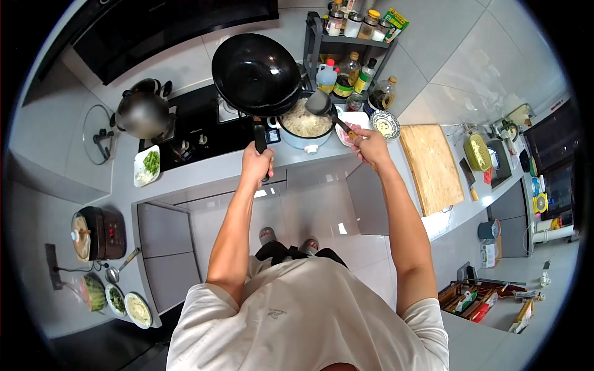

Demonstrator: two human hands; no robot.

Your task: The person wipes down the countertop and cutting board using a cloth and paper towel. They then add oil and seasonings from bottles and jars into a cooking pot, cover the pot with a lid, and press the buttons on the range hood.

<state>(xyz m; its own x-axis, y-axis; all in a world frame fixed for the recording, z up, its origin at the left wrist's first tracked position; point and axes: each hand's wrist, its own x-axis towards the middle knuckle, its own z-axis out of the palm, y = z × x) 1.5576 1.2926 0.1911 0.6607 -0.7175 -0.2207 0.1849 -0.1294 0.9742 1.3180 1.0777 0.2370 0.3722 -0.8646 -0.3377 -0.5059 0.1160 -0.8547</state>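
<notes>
My left hand (256, 163) is wrapped round the handle of a black wok (255, 69), which is lifted and tilted at the stove's right side. The wok's dark inside faces me, with only a shine on it. In my right hand (370, 148) is a dark spatula (319, 103) with a wooden grip, its head over a light-blue pot (303, 143). Pale, shredded-looking food (304, 120) fills that pot nearly to the rim, right beside the wok's lower edge. Close to my right hand lie a white dish of pink meat (348, 132) and a patterned bowl (385, 125).
A second pan (143, 115) sits on the left burner, near a plate of chopped greens (147, 166). Behind the pot, bottles (346, 74) crowd a dark spice rack (352, 39). Rightward lie a wooden cutting board (431, 167) and a knife (468, 178). A cooker (102, 232) stands left.
</notes>
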